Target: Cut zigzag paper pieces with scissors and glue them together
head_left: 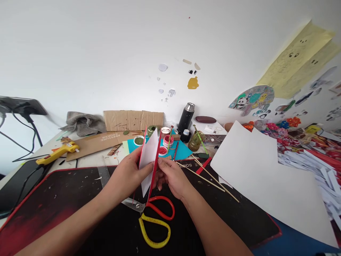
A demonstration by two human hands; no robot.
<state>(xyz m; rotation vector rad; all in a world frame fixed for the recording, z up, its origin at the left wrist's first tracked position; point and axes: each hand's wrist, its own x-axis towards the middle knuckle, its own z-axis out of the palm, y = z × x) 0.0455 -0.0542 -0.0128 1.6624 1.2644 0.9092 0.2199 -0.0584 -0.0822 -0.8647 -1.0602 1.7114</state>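
Above the black desk mat (117,231), beyond the scissors (141,208), the left hand (128,172), partly closed, is gripping folded red-and-white paper (150,153), thumb between its leaves — the right hand (173,177), nearly closed, is pinching the right leaf (156,160). Keeping pressure light should prevent creasing.

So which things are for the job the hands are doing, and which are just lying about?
Seem part of the job:
- red-and-white paper, held in the left hand and right hand
- maybe the scissors, close to the hands

Seem just lying about:
- yellow glue gun
- grey cloth
- black flask
- dark red case
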